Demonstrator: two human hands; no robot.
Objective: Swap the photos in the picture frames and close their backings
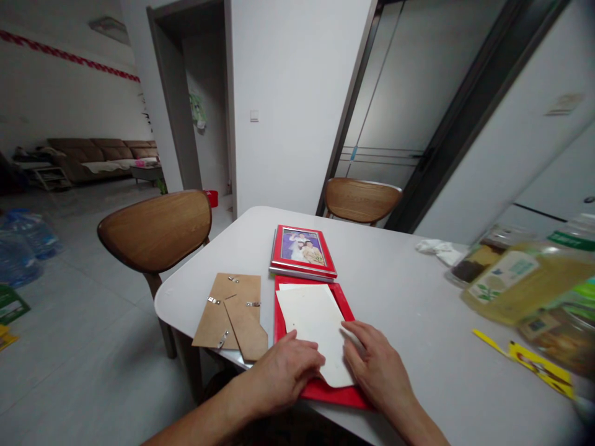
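Observation:
A white sheet of paper [316,322] lies over a red picture frame [341,396] at the near table edge, its lower edge slightly curled. My left hand [292,368] is closed at the sheet's lower left side, its fingers bent inward. At the right side my right hand [376,359] has thumb and fingers on the sheet's edge; its fingertips are partly hidden. To the left rests a brown backing board [246,294] with metal clips and a stand flap [246,328]. Beyond the red frame, another red-bordered picture frame [304,248] lies face up with a photo in it.
On the right of the white table [409,291] are a large bottle of yellow liquid [506,282], jars [493,248], a crumpled white tissue [437,249] and a yellow packaged item [542,368]. Wooden chairs stand at the left [158,229] and far side [362,199].

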